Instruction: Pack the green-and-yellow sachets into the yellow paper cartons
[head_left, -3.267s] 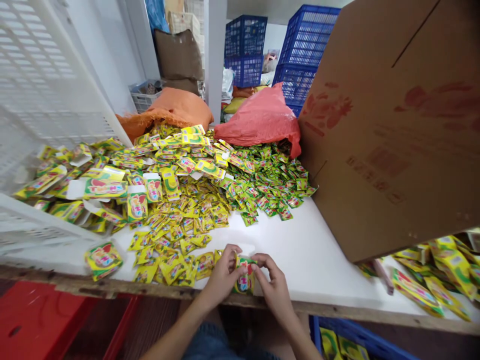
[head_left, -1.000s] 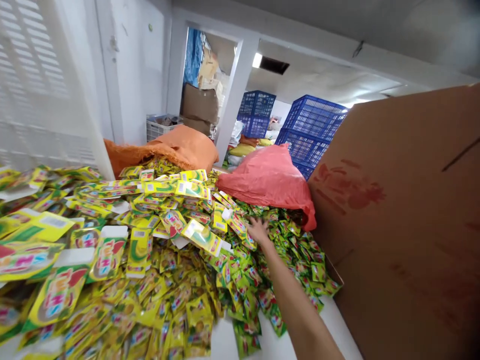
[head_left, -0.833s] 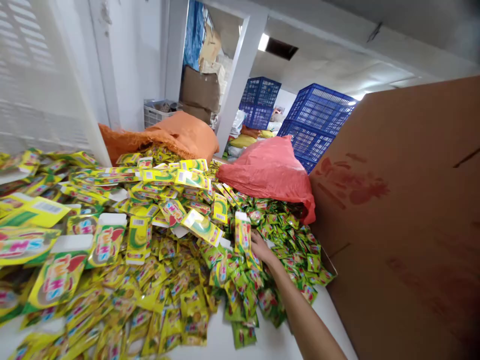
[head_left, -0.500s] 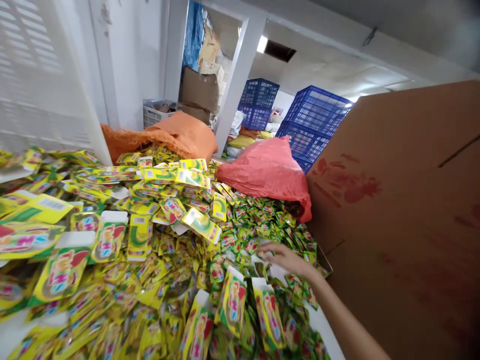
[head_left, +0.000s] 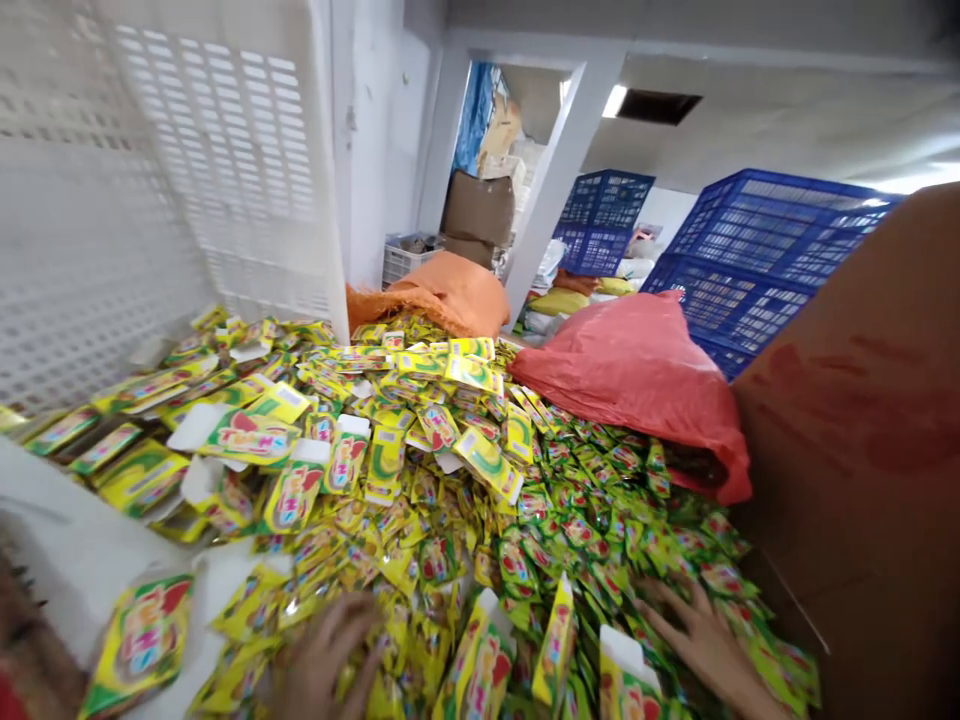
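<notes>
Spreading flat, both hands press on the near edge of the sachet heap: the right hand lies open-fingered on green sachets, gripping nothing; the left hand, blurred, rests open on yellow ones. They look light, limp and slick, best pinched by an edge. Flat cartons stand between the hands. A cardboard box leans at right, a red bag beyond.

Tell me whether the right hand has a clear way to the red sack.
Probably yes: the right hand lies flat on the packets, and only that low heap lies between it and the red sack; nothing tall blocks it.
</notes>
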